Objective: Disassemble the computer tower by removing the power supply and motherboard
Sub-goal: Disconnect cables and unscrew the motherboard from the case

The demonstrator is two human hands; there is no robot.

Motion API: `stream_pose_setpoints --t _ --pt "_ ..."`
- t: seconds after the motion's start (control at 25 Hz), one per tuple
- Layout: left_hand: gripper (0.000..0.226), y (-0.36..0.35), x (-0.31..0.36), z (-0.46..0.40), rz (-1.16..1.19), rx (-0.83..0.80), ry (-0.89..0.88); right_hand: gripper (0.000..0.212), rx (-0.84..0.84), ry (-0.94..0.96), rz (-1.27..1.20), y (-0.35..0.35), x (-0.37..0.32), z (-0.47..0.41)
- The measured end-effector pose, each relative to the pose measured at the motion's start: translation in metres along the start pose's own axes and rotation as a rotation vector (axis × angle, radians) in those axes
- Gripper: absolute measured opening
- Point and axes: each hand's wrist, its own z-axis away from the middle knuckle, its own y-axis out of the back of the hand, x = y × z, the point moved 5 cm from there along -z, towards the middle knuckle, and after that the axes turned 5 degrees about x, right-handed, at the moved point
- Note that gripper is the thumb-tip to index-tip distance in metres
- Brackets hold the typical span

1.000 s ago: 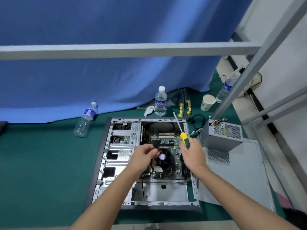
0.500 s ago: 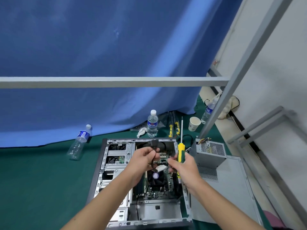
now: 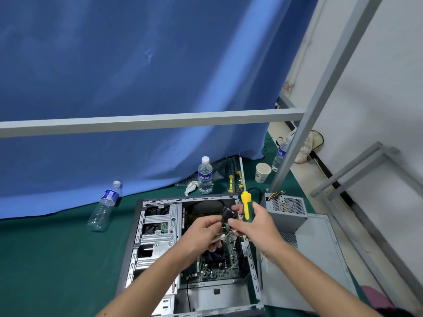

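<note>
Two hands work a cable connector loose above an open computer tower on a green table.

Nearest, the tower lies open, the motherboard inside it. Above it, the left hand pinches a pale connector; the right hand grips a yellow-green screwdriver and pinches a black plug. Judged best: pull the plug straight, holding bodies, not wires. Beyond on the right sits the removed power supply; farther back, a water bottle and a paper cup.
</note>
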Motion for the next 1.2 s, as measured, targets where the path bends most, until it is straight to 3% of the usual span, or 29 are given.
stream_pose_setpoints --t 0.16,0.24,0.36,0.44,0.56,0.72,0.92,1.04,1.2 --pt "0.035 -0.003 0.008 -0.01 -0.244 -0.042 -0.037 0.029 -0.085 0.033 0.177 0.008 0.005 -0.007" --pt "0.016 -0.004 0.012 -0.013 -0.292 -0.022 -0.073 0.03 -0.052 -0.007 0.082 0.012 0.01 -0.015" --pt "0.044 -0.007 0.016 -0.026 -0.615 0.09 -0.21 0.032 -0.013 -0.144 -0.176 0.022 0.023 -0.032" --pt "0.039 -0.017 0.026 -0.036 -0.744 0.141 -0.272 0.031 -0.049 -0.182 -0.184 0.03 0.033 -0.043" --pt "0.033 -0.035 0.033 -0.057 -0.731 0.154 -0.238 0.03 -0.055 -0.162 -0.088 0.045 0.048 -0.062" --pt "0.069 -0.064 0.027 -0.091 -0.728 0.193 -0.173 0.027 0.123 -0.232 -0.108 0.092 0.078 -0.1" --pt "0.091 -0.101 -0.016 -0.125 -1.023 -0.011 -0.023 0.022 0.431 -0.383 -0.012 0.171 0.13 -0.148" --pt "0.101 -0.114 -0.038 -0.133 -1.205 -0.068 0.03 0.025 0.44 -0.397 0.066 0.188 0.147 -0.168" --pt "0.102 -0.124 -0.053 -0.132 -1.29 -0.052 0.007 0.032 0.381 -0.259 0.432 0.195 0.147 -0.177"
